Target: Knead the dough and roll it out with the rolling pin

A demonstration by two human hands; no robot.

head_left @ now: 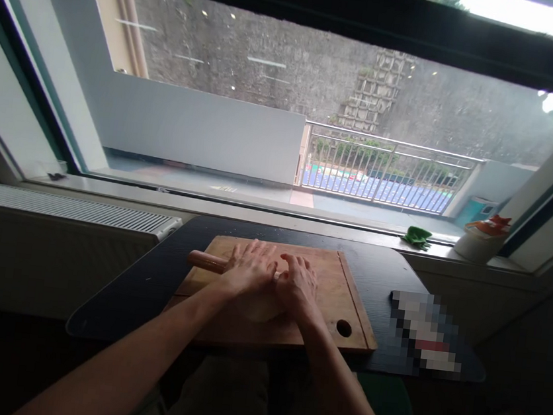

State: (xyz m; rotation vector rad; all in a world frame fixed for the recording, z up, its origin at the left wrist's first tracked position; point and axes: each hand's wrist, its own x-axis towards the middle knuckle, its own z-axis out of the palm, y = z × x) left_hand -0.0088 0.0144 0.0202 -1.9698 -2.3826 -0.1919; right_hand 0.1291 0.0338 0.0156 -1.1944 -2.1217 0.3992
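A wooden rolling pin (205,261) lies across a wooden cutting board (340,301), its left end sticking out past my left hand. My left hand (252,266) rests palm down over the pin with fingers stretched forward and spread. My right hand (298,282) curves over the pin farther right, its fingers bent; the pin's right end is hidden beneath it. Below both hands shows a pale, rounded sheet of dough (259,308), partly covered by my wrists and the pin.
The board sits on a dark table (121,296) with rounded corners. A blurred-out flat object (425,331) lies on its right side. On the windowsill are a green item (417,237) and a white pot with an orange figure (482,241). A radiator (66,210) stands left.
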